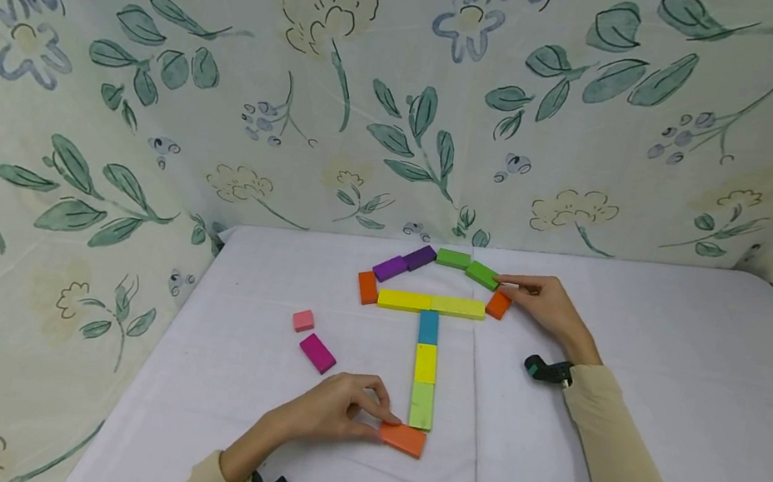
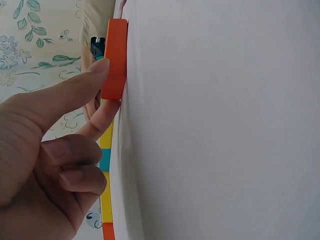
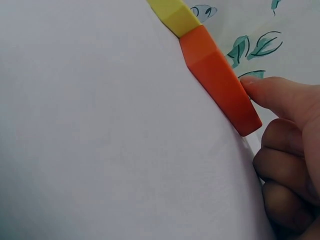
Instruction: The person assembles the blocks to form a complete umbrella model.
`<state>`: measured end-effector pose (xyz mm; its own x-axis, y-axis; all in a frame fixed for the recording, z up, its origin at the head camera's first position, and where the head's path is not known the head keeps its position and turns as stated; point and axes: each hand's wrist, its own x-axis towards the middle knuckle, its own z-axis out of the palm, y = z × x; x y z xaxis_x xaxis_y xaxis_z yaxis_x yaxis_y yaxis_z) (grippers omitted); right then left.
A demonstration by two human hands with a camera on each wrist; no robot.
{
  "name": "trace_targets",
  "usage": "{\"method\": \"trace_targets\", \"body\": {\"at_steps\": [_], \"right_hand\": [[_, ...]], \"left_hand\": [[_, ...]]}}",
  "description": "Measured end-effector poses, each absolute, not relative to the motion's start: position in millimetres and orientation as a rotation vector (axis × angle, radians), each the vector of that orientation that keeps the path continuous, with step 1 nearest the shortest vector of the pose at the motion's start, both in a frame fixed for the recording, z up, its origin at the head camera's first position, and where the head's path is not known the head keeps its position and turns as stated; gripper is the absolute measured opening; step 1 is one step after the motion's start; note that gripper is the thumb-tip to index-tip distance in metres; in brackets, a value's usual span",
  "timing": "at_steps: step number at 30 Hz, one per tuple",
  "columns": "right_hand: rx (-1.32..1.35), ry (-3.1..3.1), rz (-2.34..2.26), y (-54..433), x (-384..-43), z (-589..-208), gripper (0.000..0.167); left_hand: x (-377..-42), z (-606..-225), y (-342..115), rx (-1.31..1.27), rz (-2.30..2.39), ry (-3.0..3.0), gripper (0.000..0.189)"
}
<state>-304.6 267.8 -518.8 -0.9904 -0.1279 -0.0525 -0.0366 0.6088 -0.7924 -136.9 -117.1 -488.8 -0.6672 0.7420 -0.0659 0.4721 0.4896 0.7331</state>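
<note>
My left hand (image 1: pixel 336 407) pinches an orange block (image 1: pixel 404 440) between thumb and fingertip. It lies at the foot of a stem of blue (image 1: pixel 428 327), yellow (image 1: pixel 426 363) and light green (image 1: pixel 422 406) blocks. At the upper right, my right hand (image 1: pixel 549 307) has its thumb and index finger at a smaller-looking orange block (image 1: pixel 498 306), close to a green block (image 1: pixel 483 275). The right wrist view shows a digit against this orange block (image 3: pixel 220 80), with the other fingers curled. Two yellow blocks (image 1: pixel 404 301) form a bar above the stem.
Purple blocks (image 1: pixel 391 268), another green block (image 1: pixel 453 258) and an orange block (image 1: pixel 367 287) continue the arch over the bar. A magenta block (image 1: pixel 318 353) and a small pink block (image 1: pixel 303 320) lie to the left. Floral cloth (image 1: pixel 410 93) hangs behind the white-covered table (image 1: pixel 678 363).
</note>
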Motion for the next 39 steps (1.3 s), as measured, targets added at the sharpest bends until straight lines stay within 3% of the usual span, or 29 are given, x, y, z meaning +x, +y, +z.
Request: {"method": "trace_targets", "body": {"at_steps": [22, 39], "right_hand": [[-0.12, 2.691, -1.339, 266.2, -304.5, -516.8, 0.042], [-0.139, 2.706, -1.323, 268.3, -306.6, -518.9, 0.044]], "left_hand": [[-139.0, -484.1, -123.8, 1.019, 1.07, 2.348, 0.031], [-170.0, -483.5, -204.6, 0.768, 1.32, 2.547, 0.034]]}}
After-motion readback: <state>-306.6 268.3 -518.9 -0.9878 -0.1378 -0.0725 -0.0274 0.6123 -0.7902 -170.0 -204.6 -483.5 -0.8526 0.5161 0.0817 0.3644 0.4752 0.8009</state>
